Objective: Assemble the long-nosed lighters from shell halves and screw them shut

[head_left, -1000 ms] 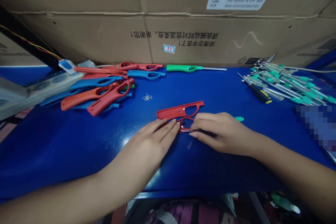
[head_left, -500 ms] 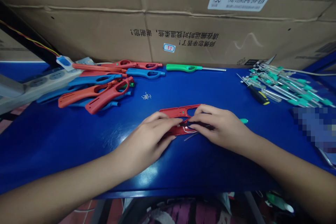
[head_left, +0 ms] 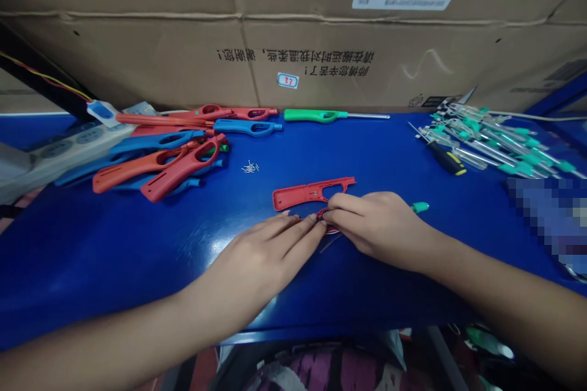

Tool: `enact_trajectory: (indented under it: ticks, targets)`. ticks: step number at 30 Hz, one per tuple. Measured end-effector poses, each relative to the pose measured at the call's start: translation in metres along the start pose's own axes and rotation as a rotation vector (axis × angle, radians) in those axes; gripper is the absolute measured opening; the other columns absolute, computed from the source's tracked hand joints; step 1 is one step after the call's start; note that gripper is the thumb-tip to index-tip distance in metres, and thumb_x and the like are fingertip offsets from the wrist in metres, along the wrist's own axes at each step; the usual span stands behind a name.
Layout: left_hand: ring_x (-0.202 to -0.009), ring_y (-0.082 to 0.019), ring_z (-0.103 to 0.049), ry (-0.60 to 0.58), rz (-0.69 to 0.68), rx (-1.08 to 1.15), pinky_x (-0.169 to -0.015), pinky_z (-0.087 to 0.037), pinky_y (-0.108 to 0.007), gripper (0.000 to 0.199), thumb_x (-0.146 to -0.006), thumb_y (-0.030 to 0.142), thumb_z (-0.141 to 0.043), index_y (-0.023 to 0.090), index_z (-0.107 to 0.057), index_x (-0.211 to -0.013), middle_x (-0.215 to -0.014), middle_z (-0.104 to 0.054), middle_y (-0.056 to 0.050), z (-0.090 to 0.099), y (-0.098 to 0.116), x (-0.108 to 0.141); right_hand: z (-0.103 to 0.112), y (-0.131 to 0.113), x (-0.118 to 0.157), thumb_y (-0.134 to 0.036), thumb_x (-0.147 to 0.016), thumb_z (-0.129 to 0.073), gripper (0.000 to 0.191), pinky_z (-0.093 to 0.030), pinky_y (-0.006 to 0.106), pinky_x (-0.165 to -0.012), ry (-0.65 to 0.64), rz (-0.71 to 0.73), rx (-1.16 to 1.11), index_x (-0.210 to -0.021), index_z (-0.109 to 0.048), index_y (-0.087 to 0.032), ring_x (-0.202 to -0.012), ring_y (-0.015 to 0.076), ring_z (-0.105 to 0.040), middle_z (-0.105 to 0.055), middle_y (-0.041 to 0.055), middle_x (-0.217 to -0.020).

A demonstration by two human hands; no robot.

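Observation:
The lower red lighter handle half [head_left: 331, 230] lies on the blue table, mostly covered by both hands; a thin wire runs along it. My left hand [head_left: 268, 250] is closed over its left part, fingers pressed together and the thumb hidden. On its right part, my right hand [head_left: 376, 226] pinches with the fingertips; what is between them is hidden. Just beyond, the matching red handle half [head_left: 298, 194] rests with its inner side up, touched by neither hand's grip. A green tip [head_left: 420, 207] pokes out behind my right hand.
Red, orange and blue lighter handles [head_left: 169, 165] are piled at left beside a power strip [head_left: 68, 143]. Small screws [head_left: 250, 167] lie mid-table. A green lighter [head_left: 312, 115] is near the cardboard box [head_left: 174, 67]. Metal lighter tubes [head_left: 499, 140] and a screwdriver [head_left: 446, 157] sit at right.
My left hand has moved down off the upper red half, and its fingers now lie over the lower half. My right fingertips have drawn closer to the left ones. The view has shifted slightly.

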State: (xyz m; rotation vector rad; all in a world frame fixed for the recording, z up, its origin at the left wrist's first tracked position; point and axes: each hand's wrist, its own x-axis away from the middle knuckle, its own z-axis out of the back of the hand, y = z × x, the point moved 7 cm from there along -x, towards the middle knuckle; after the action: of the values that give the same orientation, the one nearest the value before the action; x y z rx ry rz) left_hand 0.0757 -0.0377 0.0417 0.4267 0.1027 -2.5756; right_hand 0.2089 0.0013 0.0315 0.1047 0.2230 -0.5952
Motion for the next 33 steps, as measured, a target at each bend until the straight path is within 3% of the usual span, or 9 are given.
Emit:
enact_trajectory:
  ticks: [5, 8, 13, 19, 25, 33]
  targets:
    - [-0.107, -0.029, -0.070, 0.003, 0.014, -0.036, -0.088, -0.063, -0.043, 0.043, -0.095, 0.003, -0.042, 0.003, -0.055, -0.136, -0.126, -0.071, -0.015, 0.003, 0.001, 0.000, 0.004, 0.010, 0.001, -0.021, -0.100, -0.048, 0.022, -0.040, 0.029, -0.059, -0.033, -0.104, -0.210, -0.105, -0.070, -0.019, -0.077, 0.0144, -0.063, -0.067, 0.0040, -0.107]
    - [-0.104, -0.030, -0.070, 0.009, 0.014, -0.049, -0.085, -0.063, -0.044, 0.044, -0.094, 0.001, -0.041, 0.002, -0.056, -0.135, -0.123, -0.072, -0.016, 0.004, 0.001, 0.000, 0.007, 0.018, 0.005, -0.025, -0.097, -0.054, 0.018, -0.046, 0.027, -0.067, -0.116, -0.164, -0.383, -0.110, -0.066, -0.022, -0.090, 0.0152, -0.064, -0.063, 0.0043, -0.115]
    - [-0.107, -0.027, -0.068, -0.004, 0.108, 0.101, -0.090, -0.061, -0.042, 0.043, -0.095, 0.008, -0.051, 0.009, -0.055, -0.137, -0.126, -0.070, -0.011, -0.001, -0.011, 0.004, 0.006, 0.017, 0.009, -0.024, -0.095, -0.057, 0.015, -0.047, 0.029, -0.075, -0.218, -0.086, -0.421, -0.110, -0.062, -0.024, -0.094, 0.0155, -0.063, -0.062, 0.0035, -0.118]
    - [-0.114, -0.024, -0.062, -0.044, 0.206, 0.253, -0.100, -0.056, -0.042, 0.037, -0.095, 0.011, -0.055, 0.017, -0.059, -0.131, -0.126, -0.069, -0.006, -0.006, -0.024, 0.003, 0.001, 0.019, 0.007, -0.024, -0.102, -0.048, 0.011, -0.044, 0.027, -0.075, -0.174, -0.077, -0.492, -0.101, -0.059, -0.022, -0.088, 0.0134, -0.060, -0.065, 0.0021, -0.102]
    - [-0.118, -0.026, -0.056, -0.129, 0.182, 0.289, -0.101, -0.054, -0.044, 0.043, -0.094, 0.006, -0.053, 0.019, -0.059, -0.135, -0.129, -0.065, -0.008, -0.010, -0.025, 0.002, 0.004, 0.017, 0.008, -0.034, -0.098, -0.056, 0.015, -0.043, 0.026, -0.072, -0.170, -0.062, -0.517, -0.093, -0.061, -0.020, -0.083, 0.0118, -0.058, -0.063, 0.0030, -0.104]
    - [-0.124, -0.027, -0.050, -0.113, 0.147, 0.301, -0.104, -0.051, -0.047, 0.047, -0.095, 0.006, -0.048, 0.021, -0.058, -0.138, -0.134, -0.060, -0.010, -0.010, -0.024, 0.000, -0.002, 0.019, 0.004, -0.030, -0.100, -0.053, 0.014, -0.038, 0.025, -0.062, -0.112, -0.127, -0.434, -0.091, -0.058, -0.021, -0.074, 0.0117, -0.055, -0.062, 0.0005, -0.087]
